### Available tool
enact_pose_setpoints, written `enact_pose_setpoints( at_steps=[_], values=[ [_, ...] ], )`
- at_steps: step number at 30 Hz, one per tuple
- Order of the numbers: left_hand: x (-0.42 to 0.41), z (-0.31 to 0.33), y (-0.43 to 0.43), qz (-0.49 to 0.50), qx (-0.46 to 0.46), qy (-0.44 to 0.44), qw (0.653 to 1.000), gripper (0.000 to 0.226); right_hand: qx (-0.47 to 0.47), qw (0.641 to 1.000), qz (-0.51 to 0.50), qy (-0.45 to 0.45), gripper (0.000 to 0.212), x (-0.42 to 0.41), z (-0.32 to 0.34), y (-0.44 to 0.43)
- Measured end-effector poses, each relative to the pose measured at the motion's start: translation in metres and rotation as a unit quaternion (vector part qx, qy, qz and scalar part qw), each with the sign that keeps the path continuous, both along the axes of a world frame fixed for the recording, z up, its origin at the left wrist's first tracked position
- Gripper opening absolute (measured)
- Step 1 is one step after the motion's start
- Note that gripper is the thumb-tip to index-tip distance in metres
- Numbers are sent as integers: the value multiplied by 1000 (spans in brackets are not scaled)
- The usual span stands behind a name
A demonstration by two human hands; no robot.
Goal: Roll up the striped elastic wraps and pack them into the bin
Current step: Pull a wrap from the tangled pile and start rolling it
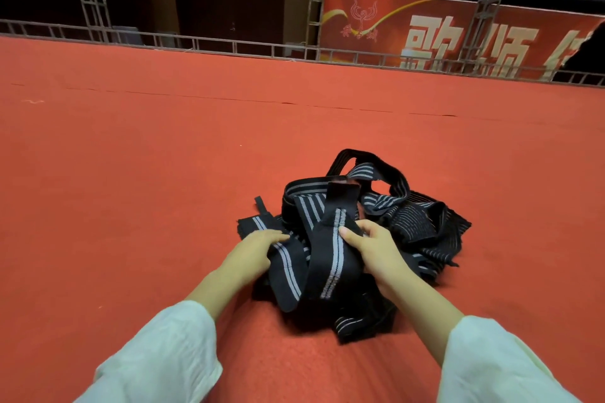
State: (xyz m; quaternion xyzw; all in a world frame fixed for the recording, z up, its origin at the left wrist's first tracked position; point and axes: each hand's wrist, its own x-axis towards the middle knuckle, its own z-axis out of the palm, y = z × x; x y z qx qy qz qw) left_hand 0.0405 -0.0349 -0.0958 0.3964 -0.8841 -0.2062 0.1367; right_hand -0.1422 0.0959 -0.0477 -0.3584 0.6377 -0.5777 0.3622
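A tangled heap of black elastic wraps with grey stripes (386, 206) lies on the red carpet in front of me. My right hand (370, 247) pinches one wrap (330, 258) near its upper end, thumb on the striped face; the strap drapes down toward me. My left hand (253, 250) rests on the left side of the heap, fingers over another striped strap (288, 267); whether it grips that strap is unclear. No bin is in view.
Red carpet (163, 157) stretches all around the heap. A metal truss rail (229, 44) runs along the far edge, with a red banner (458, 33) behind it at the right. White sleeves cover both forearms.
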Motion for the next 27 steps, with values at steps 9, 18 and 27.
enact_pose_setpoints(
  at_steps=[9,18,27],
  values=[
    [14,11,30,7,42,-26,999,52,-69,995,10,-76,18,11,31,9],
    [13,178,109,-107,196,378,898,25,-155,939,126,-278,20,86,116,30],
    [49,224,159,-65,141,466,871,10,-181,981,59,-31,25,122,166,82]
  ],
)
